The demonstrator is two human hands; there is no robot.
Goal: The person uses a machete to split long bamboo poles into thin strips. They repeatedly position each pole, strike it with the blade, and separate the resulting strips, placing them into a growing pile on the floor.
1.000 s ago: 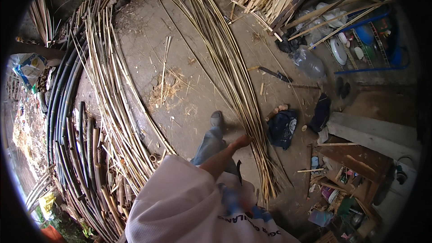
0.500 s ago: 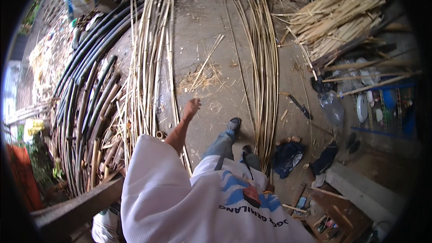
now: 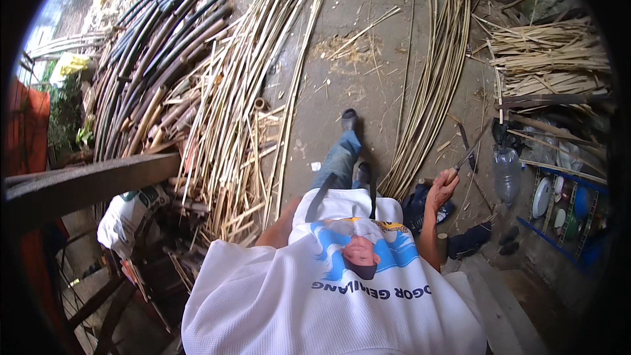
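Observation:
My right hand (image 3: 442,190) is held out at my right side, closed around the handle of a knife (image 3: 468,156) whose long, narrow blade points away and to the right. Below that hand, a dark blue cloth bundle (image 3: 414,209) lies on the floor. Another dark blade (image 3: 465,137) rests on the ground just beyond the knife. Of my left arm only the forearm (image 3: 281,225) shows, lowered beside my waist; the hand itself is hidden behind my white shirt. Long split bamboo strips (image 3: 437,85) run along the floor ahead on the right.
More bamboo strips (image 3: 263,59) lie at the left, beside dark bamboo poles (image 3: 158,46). A wooden beam (image 3: 92,184) crosses at near left. At right are a stack of split bamboo (image 3: 552,59), a clear plastic bottle (image 3: 507,174) and a blue-framed rack (image 3: 526,223).
My left hand has drawn back from in front of me and out of sight. My right hand has come into view with the knife. The view has shifted toward me, and my feet appear higher.

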